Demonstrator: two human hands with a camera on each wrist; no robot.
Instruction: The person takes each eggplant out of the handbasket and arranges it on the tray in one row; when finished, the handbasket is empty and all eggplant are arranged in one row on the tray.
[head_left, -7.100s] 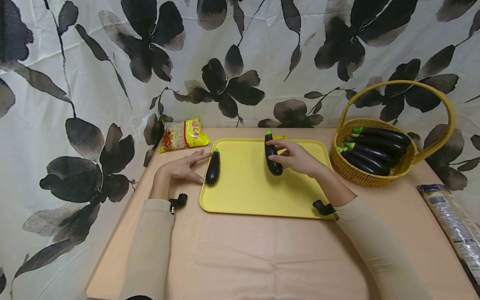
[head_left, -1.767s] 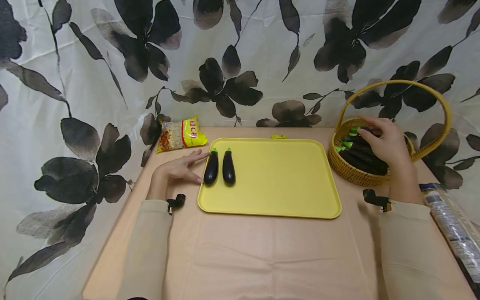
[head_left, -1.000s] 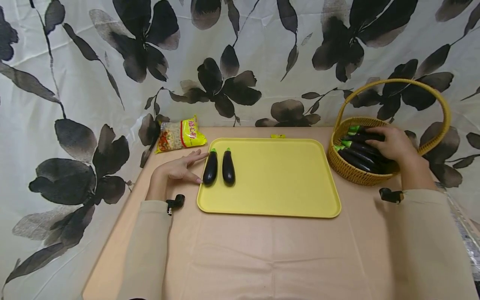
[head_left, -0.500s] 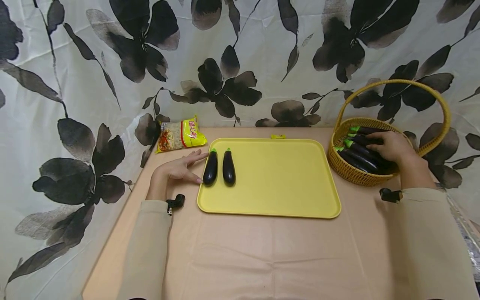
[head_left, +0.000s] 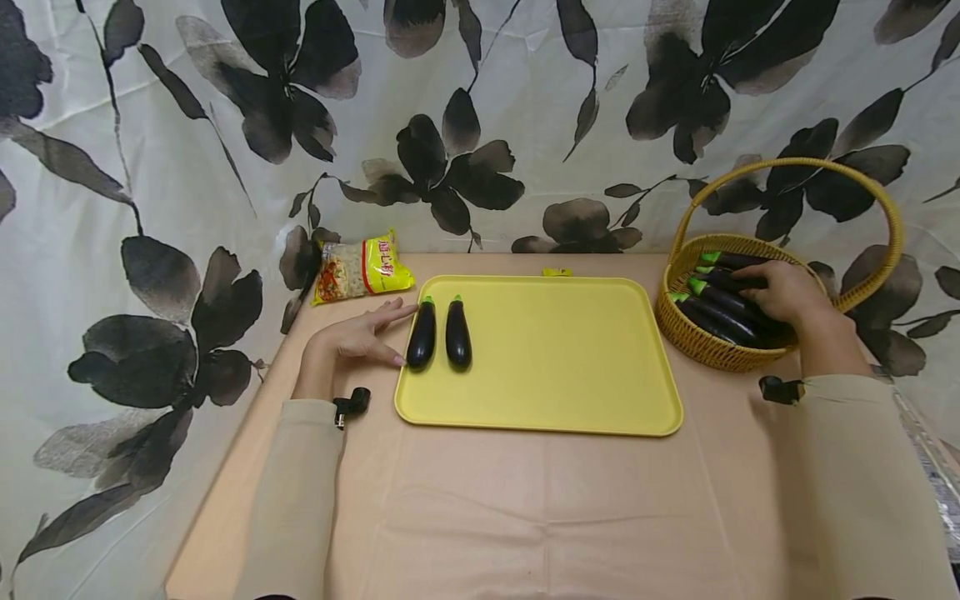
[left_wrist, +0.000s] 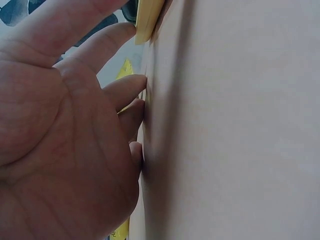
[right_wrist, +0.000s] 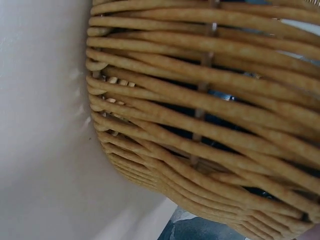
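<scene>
Two dark purple eggplants, the left one (head_left: pixel 422 335) and the right one (head_left: pixel 457 335), lie side by side at the left end of a yellow tray (head_left: pixel 555 358), their green stems pointing away. My left hand (head_left: pixel 356 340) rests at the tray's left edge with fingers extended, thumb and a fingertip at the rim. At the right, my right hand (head_left: pixel 791 296) reaches into a wicker basket (head_left: pixel 720 357) of several eggplants. Its thumb and fingers straddle an eggplant (head_left: pixel 726 277) there, pinching it. The right wrist view is filled by the basket's woven side (right_wrist: pixel 200 115).
A yellow and red food packet (head_left: pixel 363 268) lies behind the tray's left corner. Some small yellow item (head_left: pixel 557 272) sits behind the tray's far edge. The basket's tall handle (head_left: pixel 795 162) arches above the right hand. A silvery package (head_left: pixel 930 467) lies partly behind the right sleeve.
Earlier, my right hand held the second eggplant over the tray; it now lies beside the first. That hand moved right into the basket and has stayed nearly still lately. The left hand stayed put.
</scene>
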